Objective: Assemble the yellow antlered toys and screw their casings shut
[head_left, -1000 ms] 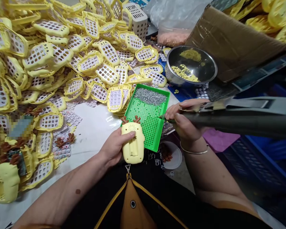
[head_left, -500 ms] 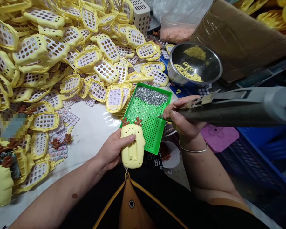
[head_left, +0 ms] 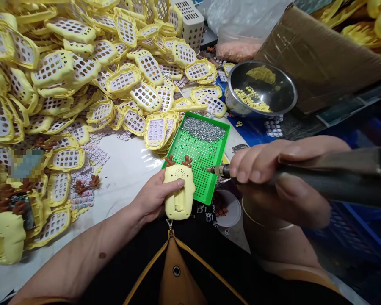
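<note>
My left hand (head_left: 155, 192) is closed on a yellow toy phone (head_left: 179, 199) with brown antlers, its thumb lying across the back. The phone's back faces up, showing screw holes and an uncovered battery compartment. In my right hand (head_left: 282, 178) is an electric screwdriver (head_left: 343, 171), held level with its bit pointing left. The bit's tip is over the green tray (head_left: 206, 197), a short way right of the phone's top and apart from it. Small metal screws (head_left: 206, 129) lie heaped at the tray's far end. Whether a screw sits on the bit is too small to tell.
Yellow shells with white perforated panels (head_left: 146, 95) pile up at left and back. A steel bowl (head_left: 288, 95) with small yellow pieces stands behind the tray, beside a cardboard box (head_left: 317, 59). A round white container (head_left: 231, 212) with brown parts sits below right.
My right hand has come nearer the camera and turned, and the screwdriver's bit has moved left and slightly down over the tray. The left hand still holds the toy phone.
</note>
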Tool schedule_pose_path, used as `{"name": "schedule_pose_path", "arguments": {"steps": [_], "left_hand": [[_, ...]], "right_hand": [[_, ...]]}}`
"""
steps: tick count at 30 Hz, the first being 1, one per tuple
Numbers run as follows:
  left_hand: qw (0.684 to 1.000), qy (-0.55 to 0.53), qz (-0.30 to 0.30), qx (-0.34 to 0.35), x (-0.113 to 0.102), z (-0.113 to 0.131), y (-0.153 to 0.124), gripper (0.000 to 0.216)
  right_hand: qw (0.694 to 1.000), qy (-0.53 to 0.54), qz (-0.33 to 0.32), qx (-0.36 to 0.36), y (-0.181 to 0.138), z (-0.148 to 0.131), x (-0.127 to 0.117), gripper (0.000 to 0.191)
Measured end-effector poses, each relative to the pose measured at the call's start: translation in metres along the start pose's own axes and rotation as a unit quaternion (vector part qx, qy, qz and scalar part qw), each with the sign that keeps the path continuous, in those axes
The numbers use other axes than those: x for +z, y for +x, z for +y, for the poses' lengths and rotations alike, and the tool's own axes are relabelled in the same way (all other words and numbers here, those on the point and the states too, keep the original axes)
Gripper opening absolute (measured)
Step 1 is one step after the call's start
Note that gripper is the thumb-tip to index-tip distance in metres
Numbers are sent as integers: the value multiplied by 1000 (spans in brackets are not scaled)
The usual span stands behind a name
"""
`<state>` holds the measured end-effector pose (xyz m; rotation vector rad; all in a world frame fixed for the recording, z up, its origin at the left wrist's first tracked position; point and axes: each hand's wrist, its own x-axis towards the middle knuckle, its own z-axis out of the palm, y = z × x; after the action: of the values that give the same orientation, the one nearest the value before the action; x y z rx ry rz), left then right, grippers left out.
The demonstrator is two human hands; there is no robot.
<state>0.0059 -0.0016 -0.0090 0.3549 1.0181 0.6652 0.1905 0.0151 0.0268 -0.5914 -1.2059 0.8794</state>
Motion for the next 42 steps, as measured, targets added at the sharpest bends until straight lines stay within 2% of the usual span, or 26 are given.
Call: {"name": "schedule_pose_path", "arguments": {"steps": [3,6,15,26,34,42], "left_hand": [[1000,6,1,9,1,-1,0,39],[1000,14,0,20,2,-3,2,40],[999,32,15,39,5,-4,1,39],[997,47,27,51,7,-5,0,39],[998,49,14,48,6,-5,0,40],[998,31,-19,42,6,-2,3,41]], "right_hand": [[998,12,-49,23,-2,-13,9,13],[996,28,-75,32,-3,-11,11,14],[997,44,-43,44,-1,-4,18,13],[999,3,-23,36,3,-6,24,11],[998,21,-36,37,0,-6,22,11],[991,34,-123,45,-8,9,20,15]]}}
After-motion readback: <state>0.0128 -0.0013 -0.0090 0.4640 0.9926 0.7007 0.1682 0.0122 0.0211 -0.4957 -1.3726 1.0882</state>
